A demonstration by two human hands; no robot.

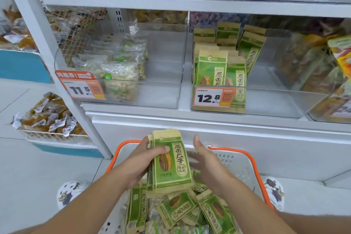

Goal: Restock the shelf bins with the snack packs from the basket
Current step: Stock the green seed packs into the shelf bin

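Observation:
My left hand (141, 159) grips a stack of green sunflower-seed packs (171, 163) upright above the basket (255, 167), thumb across the front pack. My right hand (207, 161) hovers just to the right of the stack with fingers straight, holding nothing. More green packs (180, 209) lie loose in the white basket with orange rim. On the shelf above, the clear bin (266, 100) priced 12.8 holds several matching green packs (220, 68) standing at its left side. The right part of that bin is bare.
Left of it, a clear bin (161, 95) priced 11.5 holds clear bags of nuts (121, 74). More snack bins stand on the upper shelf and at far right. A wire basket of wrapped snacks (51, 118) sits at lower left. My shoes flank the basket.

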